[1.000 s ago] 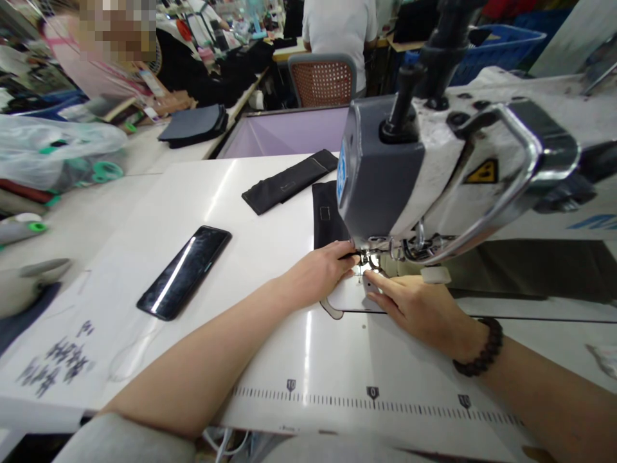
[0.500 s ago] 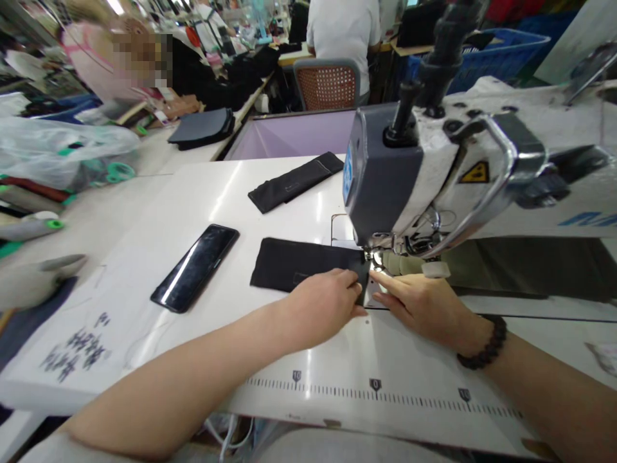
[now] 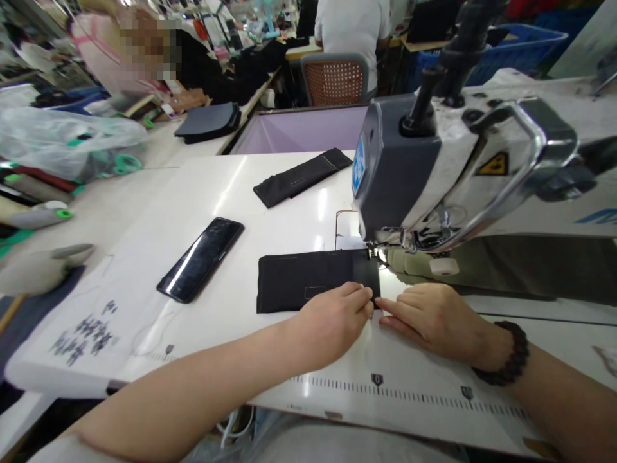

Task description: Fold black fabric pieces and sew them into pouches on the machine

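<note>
A folded black fabric piece (image 3: 289, 276) with a small stitched rectangle lies flat on the sewing table. Its far right corner sits at the presser foot (image 3: 375, 252) of the sewing machine (image 3: 395, 173). My left hand (image 3: 337, 321) is closed, pinching the near right corner of the fabric between thumb and fingers. Just right of that corner rests my right hand (image 3: 434, 318), index finger stretched out to the fabric's edge and the other fingers loosely bent, holding nothing. A dark braided bracelet (image 3: 511, 357) circles the right wrist.
Farther back lies a second black fabric piece (image 3: 303, 177). A phone (image 3: 201, 259) is on the table to the left. Olive fabric (image 3: 511, 267) runs under the machine arm. Thread cones (image 3: 43, 270) and a plastic bag (image 3: 67, 138) crowd the far left. Another person (image 3: 351, 29) sits ahead.
The black fabric has turned so its long edges lie nearly level, its near right corner coming toward me. Both hands have shifted slightly nearer. The view has moved a little.
</note>
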Demonstrator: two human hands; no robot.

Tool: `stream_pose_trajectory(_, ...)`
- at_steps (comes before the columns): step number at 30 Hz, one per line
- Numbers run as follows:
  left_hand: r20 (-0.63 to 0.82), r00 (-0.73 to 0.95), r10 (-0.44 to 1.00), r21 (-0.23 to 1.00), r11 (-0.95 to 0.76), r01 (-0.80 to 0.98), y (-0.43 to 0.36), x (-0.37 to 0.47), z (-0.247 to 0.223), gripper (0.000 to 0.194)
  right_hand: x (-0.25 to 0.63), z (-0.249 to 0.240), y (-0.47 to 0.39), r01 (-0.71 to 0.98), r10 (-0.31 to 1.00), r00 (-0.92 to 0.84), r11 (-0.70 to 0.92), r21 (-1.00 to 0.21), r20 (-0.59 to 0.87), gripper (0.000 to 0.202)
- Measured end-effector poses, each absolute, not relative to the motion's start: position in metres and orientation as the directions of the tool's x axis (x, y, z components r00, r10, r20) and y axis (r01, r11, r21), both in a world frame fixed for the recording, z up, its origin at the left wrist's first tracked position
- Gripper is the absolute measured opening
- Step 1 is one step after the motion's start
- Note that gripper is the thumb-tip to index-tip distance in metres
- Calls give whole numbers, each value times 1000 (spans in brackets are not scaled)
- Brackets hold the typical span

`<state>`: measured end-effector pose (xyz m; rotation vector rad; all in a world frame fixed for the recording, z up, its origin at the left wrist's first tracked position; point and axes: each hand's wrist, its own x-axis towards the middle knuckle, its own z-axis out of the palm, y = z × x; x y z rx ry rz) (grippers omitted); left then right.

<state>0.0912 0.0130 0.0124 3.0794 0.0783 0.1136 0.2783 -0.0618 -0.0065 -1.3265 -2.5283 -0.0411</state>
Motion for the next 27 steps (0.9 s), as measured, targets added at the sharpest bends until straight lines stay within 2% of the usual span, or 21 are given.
stream_pose_trajectory(5, 113, 993, 37, 47, -998, 32, 14, 91, 7, 25, 278, -8, -61, 817, 801, -532, 571, -83, 275, 32)
stream_pose_trajectory(19, 21, 998, 66, 47, -997, 64, 35, 102, 5, 29, 279, -14, -54, 911, 892, -379, 407, -71, 246, 36)
stream_pose_trajectory(27, 17, 984, 177, 201, -965, 170, 50, 109, 4, 24, 277, -15, -50, 949, 929, -281, 307, -76, 240, 32)
